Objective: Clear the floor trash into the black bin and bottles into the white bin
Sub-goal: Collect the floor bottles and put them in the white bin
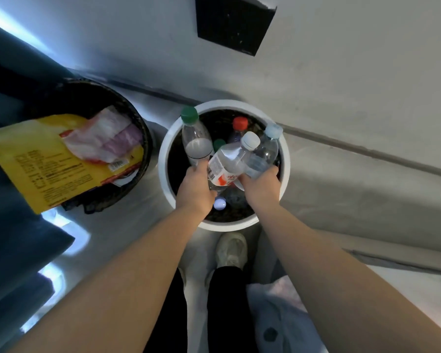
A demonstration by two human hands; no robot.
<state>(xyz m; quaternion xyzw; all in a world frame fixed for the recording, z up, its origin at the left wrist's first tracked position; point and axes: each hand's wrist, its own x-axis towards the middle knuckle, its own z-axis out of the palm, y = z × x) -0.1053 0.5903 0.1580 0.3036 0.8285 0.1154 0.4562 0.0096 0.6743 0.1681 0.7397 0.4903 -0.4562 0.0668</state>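
Both hands hold plastic bottles over the white bin (164, 159), caps pointing away from the person.

The left hand (195, 186) has its grip curled round the base of a green-capped bottle (196, 141), and the right hand (261, 186) has its grip clenched on a pale-blue-capped bottle (264, 154). A white-capped bottle (229, 161) with a red label lies wedged between the two hands; which grip carries it I cannot tell. All three hang above the bin's open mouth, and a red-capped bottle (239, 124) already lies inside. Just beside it on the left stands the black bin (146, 138), with a yellow package (36, 161) and a pink-and-white wrapper (105, 136) sticking out of its top. A pale shoe (232, 250) rests on the grey floor (316, 200), near the white bin.
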